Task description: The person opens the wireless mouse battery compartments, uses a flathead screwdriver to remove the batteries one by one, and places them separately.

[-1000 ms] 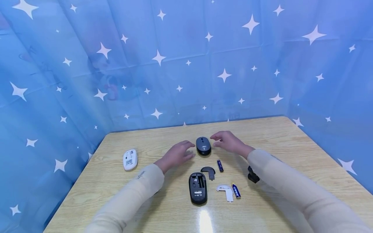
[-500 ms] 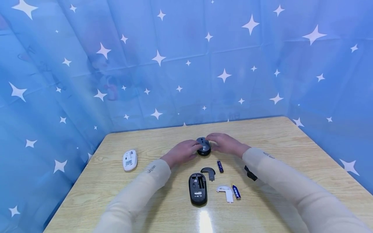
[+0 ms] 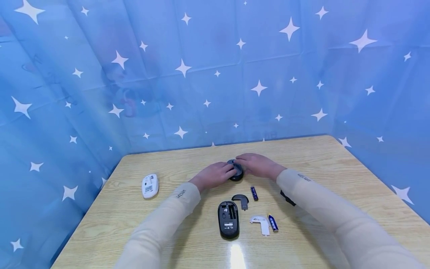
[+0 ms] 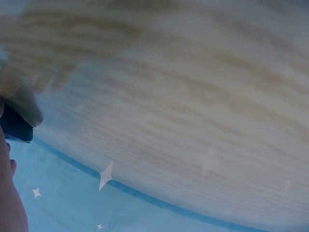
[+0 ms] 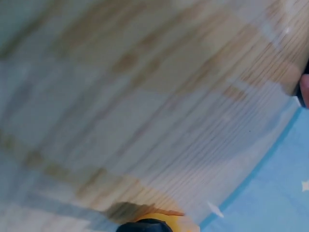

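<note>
A dark grey computer mouse (image 3: 239,172) is near the table's far edge, partly covered by fingers. From its left, my left hand (image 3: 214,175) grips it, fingers reaching across its top. My right hand (image 3: 258,164) holds its right side and far end with bent fingers. In the left wrist view, the mouse's dark end (image 4: 17,126) shows at the left edge beside part of a hand. Only a sliver of the mouse (image 5: 301,94) and a fingertip appear at the right edge of the right wrist view.
Nearer lie an upturned black mouse (image 3: 228,220) with its battery bay exposed, a black cover (image 3: 241,200), a white cover (image 3: 262,224) and two blue batteries (image 3: 254,193). An upturned white mouse (image 3: 149,186) lies left. A black object (image 3: 287,198) shows partly under the right sleeve.
Both hands have moved inward from either side of the dark grey mouse and taken hold of it. The other mice, covers and batteries stay where they were.
</note>
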The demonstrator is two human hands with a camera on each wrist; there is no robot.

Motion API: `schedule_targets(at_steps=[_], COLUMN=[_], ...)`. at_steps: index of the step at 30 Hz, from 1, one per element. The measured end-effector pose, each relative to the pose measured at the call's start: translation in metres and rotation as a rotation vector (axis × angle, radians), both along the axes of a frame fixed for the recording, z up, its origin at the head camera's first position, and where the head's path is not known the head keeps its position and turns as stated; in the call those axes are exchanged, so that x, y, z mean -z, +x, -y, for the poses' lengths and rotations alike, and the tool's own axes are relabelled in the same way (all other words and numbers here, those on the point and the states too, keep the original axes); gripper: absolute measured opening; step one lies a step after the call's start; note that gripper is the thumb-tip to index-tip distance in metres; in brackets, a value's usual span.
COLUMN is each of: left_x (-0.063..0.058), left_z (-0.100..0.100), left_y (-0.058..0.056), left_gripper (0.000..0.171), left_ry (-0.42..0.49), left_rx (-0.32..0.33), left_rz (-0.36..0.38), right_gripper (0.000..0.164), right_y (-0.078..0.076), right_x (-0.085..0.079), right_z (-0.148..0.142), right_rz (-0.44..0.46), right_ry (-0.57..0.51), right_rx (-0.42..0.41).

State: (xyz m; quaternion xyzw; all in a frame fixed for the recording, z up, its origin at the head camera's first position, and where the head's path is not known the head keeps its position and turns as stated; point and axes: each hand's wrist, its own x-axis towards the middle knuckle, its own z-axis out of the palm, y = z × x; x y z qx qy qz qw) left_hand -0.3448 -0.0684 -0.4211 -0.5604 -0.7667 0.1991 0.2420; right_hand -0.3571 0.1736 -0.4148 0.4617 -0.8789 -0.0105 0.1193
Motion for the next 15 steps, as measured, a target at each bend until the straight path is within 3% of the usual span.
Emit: schedule_targets(at_steps=[6,15], left_x=[-0.0002,0.0018], left_z=[0.0001,0.0001], left_y=[0.0002,-0.0014], left_gripper=[0.034,0.030], left_ry=[-0.032,-0.046], left_rx=[-0.006,0.006], left_rz=[-0.040,-0.068], right_gripper=[0.058,0.055], right_y=[-0.0059,-0.0077], right_x=[0.0013,0.0022], right_z=[0.0019,0.0047], right_rz=[-0.089,-0.138], right_ry=[0.062,0.069], right_rx=[-0.044,-0.083])
